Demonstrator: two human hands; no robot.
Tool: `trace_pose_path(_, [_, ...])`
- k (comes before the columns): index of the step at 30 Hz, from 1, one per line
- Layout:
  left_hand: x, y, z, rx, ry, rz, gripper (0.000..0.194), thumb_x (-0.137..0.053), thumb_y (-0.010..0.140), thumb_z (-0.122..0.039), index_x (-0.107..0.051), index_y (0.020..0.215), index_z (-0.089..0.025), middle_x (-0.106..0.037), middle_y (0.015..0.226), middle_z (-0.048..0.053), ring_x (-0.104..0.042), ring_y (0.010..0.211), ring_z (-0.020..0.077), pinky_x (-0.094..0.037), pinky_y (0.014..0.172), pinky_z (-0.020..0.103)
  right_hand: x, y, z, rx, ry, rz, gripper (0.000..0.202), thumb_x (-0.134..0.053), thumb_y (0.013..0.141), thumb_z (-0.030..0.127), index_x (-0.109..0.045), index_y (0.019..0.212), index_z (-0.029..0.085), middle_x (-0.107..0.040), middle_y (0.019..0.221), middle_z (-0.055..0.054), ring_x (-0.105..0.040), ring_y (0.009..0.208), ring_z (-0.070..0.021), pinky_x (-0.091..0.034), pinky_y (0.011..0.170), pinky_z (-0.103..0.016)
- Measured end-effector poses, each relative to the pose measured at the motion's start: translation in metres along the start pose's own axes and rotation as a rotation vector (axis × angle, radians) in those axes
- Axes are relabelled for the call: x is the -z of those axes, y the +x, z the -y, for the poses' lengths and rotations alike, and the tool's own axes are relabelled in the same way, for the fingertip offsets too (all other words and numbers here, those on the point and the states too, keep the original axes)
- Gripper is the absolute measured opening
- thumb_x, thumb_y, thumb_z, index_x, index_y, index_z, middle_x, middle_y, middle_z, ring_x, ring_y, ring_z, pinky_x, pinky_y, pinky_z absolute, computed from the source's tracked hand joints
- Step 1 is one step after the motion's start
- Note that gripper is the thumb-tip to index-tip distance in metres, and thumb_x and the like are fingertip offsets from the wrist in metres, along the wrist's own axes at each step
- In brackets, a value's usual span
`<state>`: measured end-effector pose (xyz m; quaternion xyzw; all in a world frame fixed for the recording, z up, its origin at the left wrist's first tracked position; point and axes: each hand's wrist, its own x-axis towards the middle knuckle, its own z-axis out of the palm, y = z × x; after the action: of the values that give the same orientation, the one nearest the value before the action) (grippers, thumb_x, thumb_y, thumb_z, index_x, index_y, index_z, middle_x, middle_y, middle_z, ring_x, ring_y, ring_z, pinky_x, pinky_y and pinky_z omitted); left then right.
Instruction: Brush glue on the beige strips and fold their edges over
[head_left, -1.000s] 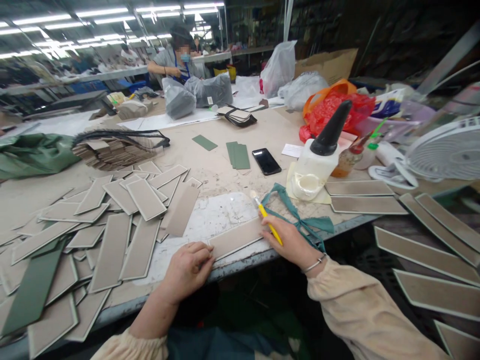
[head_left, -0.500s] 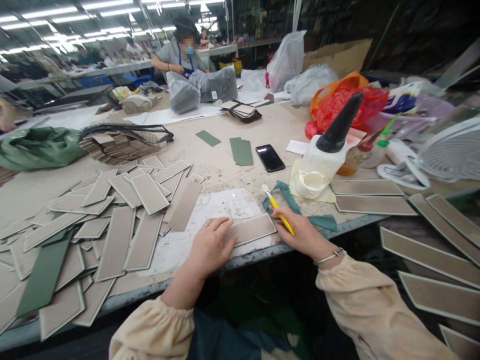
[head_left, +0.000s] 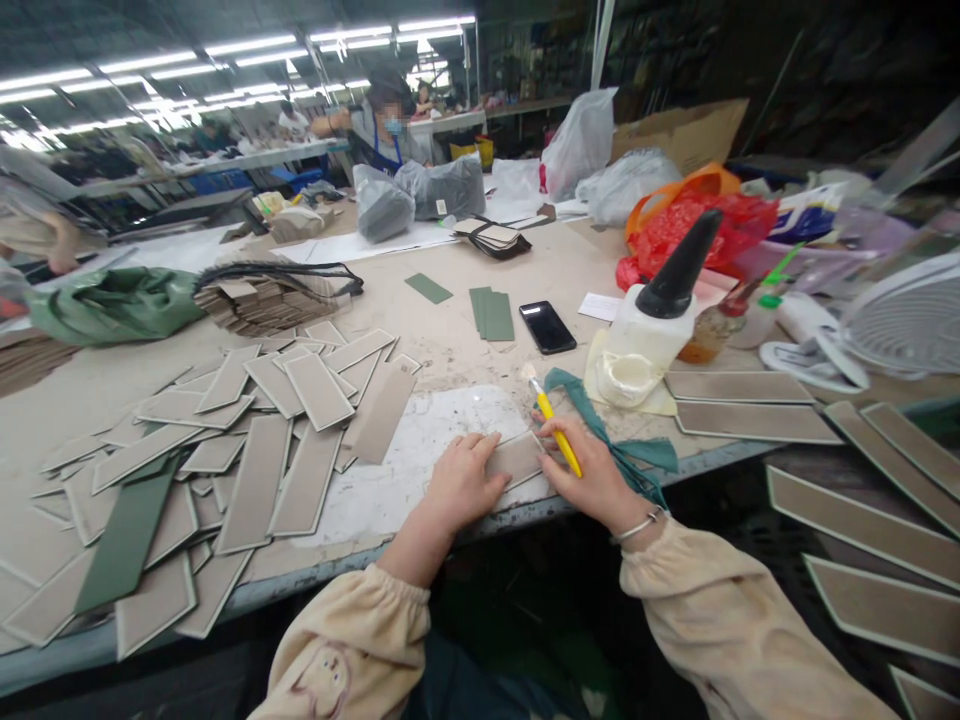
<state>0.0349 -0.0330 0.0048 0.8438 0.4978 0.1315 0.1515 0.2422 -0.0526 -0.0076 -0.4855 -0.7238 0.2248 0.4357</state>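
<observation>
My right hand [head_left: 589,470] is closed around a yellow-handled brush [head_left: 556,432], its pale tip pointing up and away from me. Under my hands, near the table's front edge, lies a beige strip [head_left: 517,457] with a light border. My left hand [head_left: 466,482] rests flat over the strip's left part, fingers stretched and holding nothing, hiding that end. Fingers of my right hand are at the strip's right end. A teal cloth [head_left: 637,455] lies just right of the brush. Beyond it stands a white glue bottle [head_left: 649,325] with a black cone-shaped top.
Many beige strips [head_left: 255,480] lie in a loose pile at left, with a green strip [head_left: 127,535] among them. A phone [head_left: 547,327] and small green pieces [head_left: 493,314] lie ahead. More bordered strips [head_left: 862,530] spread at right. A co-worker [head_left: 386,125] sits across the table.
My left hand has slid right over the strip, covering more of it, and my hands are closer together. The view has shifted slightly. The co-worker's arm across the table has risen.
</observation>
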Motion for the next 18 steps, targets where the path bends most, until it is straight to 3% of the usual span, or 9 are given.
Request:
trace_pose_path(3, [0.000, 0.002, 0.001, 0.066, -0.043, 0.014, 0.055, -0.067, 0.075, -0.032, -0.057, 0.127, -0.015, -0.061, 0.112, 0.013, -0.057, 0.103, 0.0282, -0.045, 0.091, 0.039, 0.002, 0.000, -0.002, 0.030, -0.098, -0.007, 0.029, -0.054, 0.081, 0.014, -0.049, 0.108, 0.023, -0.061, 0.126, -0.010, -0.060, 0.116, -0.0240, -0.051, 0.095, -0.043])
trace_pose_path(6, [0.002, 0.005, 0.003, 0.172, -0.135, 0.044, 0.054, -0.070, 0.071, -0.032, -0.060, 0.121, -0.015, -0.063, 0.097, 0.010, -0.059, 0.090, 0.0250, -0.045, 0.081, 0.035, 0.002, 0.000, -0.003, 0.018, -0.114, -0.007, 0.028, -0.055, 0.083, 0.015, -0.049, 0.109, 0.024, -0.062, 0.124, -0.009, -0.062, 0.112, -0.0240, -0.053, 0.091, -0.043])
trace_pose_path(9, [0.005, 0.007, 0.006, 0.306, -0.291, 0.070, 0.038, -0.072, 0.066, -0.030, -0.067, 0.102, -0.017, -0.060, 0.076, 0.002, -0.056, 0.071, 0.0183, -0.041, 0.067, 0.029, 0.000, 0.000, -0.001, 0.015, -0.102, -0.019, 0.027, -0.056, 0.083, 0.018, -0.050, 0.109, 0.024, -0.062, 0.123, -0.009, -0.062, 0.113, -0.0247, -0.054, 0.090, -0.043])
trace_pose_path(12, [0.008, 0.005, 0.007, 0.410, -0.594, 0.062, 0.020, -0.071, 0.064, -0.030, -0.066, 0.079, -0.017, -0.049, 0.059, -0.004, -0.045, 0.057, 0.0117, -0.033, 0.056, 0.024, 0.000, 0.002, 0.004, -0.025, -0.053, -0.055, 0.026, -0.058, 0.084, 0.020, -0.050, 0.108, 0.024, -0.064, 0.120, -0.008, -0.063, 0.111, -0.0243, -0.054, 0.091, -0.044])
trace_pose_path(14, [0.010, 0.002, 0.006, 0.444, -0.891, 0.064, 0.022, -0.071, 0.065, -0.033, -0.063, 0.076, -0.016, -0.047, 0.058, -0.005, -0.043, 0.053, 0.0100, -0.031, 0.054, 0.023, 0.000, 0.004, 0.008, -0.044, -0.015, -0.085, 0.026, -0.060, 0.084, 0.022, -0.050, 0.107, 0.024, -0.065, 0.117, -0.008, -0.064, 0.109, -0.0235, -0.055, 0.090, -0.042])
trace_pose_path(18, [0.012, -0.005, -0.003, 0.469, -1.353, 0.042, 0.035, -0.077, 0.060, -0.037, -0.060, 0.080, -0.014, -0.059, 0.069, -0.001, -0.051, 0.059, 0.0113, -0.038, 0.058, 0.023, 0.002, 0.008, 0.018, -0.004, -0.006, -0.155, 0.026, -0.065, 0.083, 0.027, -0.050, 0.104, 0.024, -0.066, 0.107, -0.006, -0.066, 0.099, -0.0221, -0.057, 0.085, -0.040])
